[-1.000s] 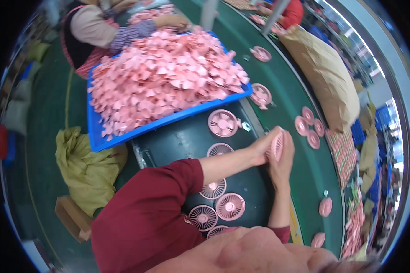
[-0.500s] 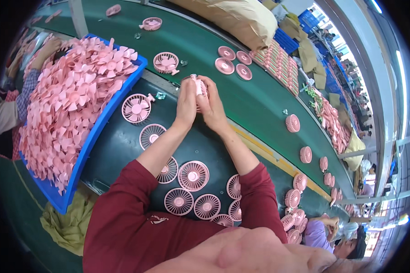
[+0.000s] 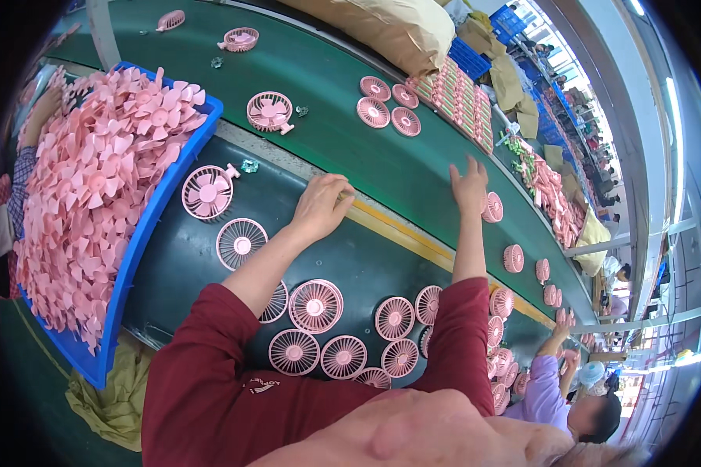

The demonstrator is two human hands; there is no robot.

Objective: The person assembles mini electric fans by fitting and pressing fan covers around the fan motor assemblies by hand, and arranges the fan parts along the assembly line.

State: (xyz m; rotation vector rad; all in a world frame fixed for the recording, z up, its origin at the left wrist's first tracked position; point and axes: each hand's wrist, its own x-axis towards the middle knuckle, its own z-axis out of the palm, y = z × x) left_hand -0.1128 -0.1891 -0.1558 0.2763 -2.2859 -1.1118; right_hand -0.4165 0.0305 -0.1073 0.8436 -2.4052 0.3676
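My left hand [image 3: 319, 208] is over the near edge of the green belt, fingers slightly bent and thumb apart, with nothing visible in it. Farther right, my right hand [image 3: 469, 187] reaches over the belt, fingers spread and empty. Just beside it is a round pink fan housing [image 3: 492, 208]. Left of my left hand, a pink fan with blades and a short stem [image 3: 208, 192] lies on the dark worktop, a small green circuit board [image 3: 250, 166] next to it. A pink fan grille [image 3: 242, 244] lies below that fan. Another bladed fan [image 3: 269, 113] lies on the belt.
A blue bin [image 3: 152, 226] heaped with pink fan blades [image 3: 109, 179] stands at left. Several grilles [image 3: 316, 306] lie near my body. Beyond the belt are a large tan sack [image 3: 389, 31] and a tray of pink-and-green parts [image 3: 459, 105]. A co-worker in purple [image 3: 544, 397] sits at right.
My hands were together around a pink piece and have separated. That piece no longer shows. My right hand has moved right over the belt; my left has dropped slightly toward me.
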